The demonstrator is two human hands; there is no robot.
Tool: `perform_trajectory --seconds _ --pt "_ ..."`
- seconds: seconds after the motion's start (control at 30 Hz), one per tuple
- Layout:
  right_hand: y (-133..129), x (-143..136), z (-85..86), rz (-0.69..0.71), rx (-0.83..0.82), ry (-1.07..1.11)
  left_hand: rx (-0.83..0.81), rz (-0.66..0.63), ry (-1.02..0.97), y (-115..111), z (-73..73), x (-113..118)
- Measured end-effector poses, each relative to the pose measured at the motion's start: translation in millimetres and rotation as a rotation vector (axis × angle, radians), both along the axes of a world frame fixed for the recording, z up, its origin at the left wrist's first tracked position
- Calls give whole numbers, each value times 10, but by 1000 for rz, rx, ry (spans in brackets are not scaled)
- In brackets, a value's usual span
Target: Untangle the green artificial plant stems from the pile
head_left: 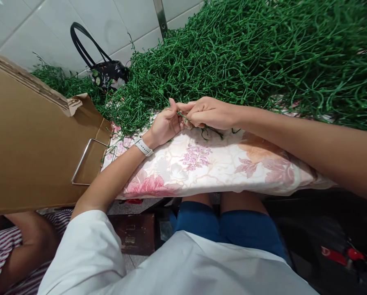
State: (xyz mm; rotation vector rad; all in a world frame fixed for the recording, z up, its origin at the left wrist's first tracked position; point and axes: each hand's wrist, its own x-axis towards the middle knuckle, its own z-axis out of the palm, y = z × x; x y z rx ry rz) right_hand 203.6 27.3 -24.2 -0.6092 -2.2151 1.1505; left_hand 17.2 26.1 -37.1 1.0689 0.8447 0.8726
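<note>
My left hand [167, 124], with a white watch [143, 146] at its wrist, is palm up with its fingers curled around a thin green plastic stem [182, 116]. Against its fingertips, my right hand [208, 112] pinches at the same stem, fingers bent. Both hands meet over the near edge of a large heap of green stems [232, 61]. A few loose stems [212, 131] lie just below my right hand on the floral tablecloth [195, 164].
A cardboard box [38, 143] stands at the left, beside a bent metal wire [81, 162]. Behind the heap's left part sits a black floral handbag [109, 73] against the tiled wall [109, 24]. Another person's arm [29, 241] shows at lower left.
</note>
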Motion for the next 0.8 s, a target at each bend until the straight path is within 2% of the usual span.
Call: perform_trajectory --seconds 0.27,0.47,0.57,0.67,0.8 --pt "42 67 40 85 117 -163 11 26 58 -1 24 -2" --pt "-157 -41 135 301 276 -218 1 105 -13 48 29 -27" --pt "-111 -23 118 255 214 -152 4 94 -3 41 39 -15" --pt "8 71 108 170 59 -44 -1 52 17 23 44 -8" --pt "96 156 118 192 -3 11 38 19 50 14 26 -14"
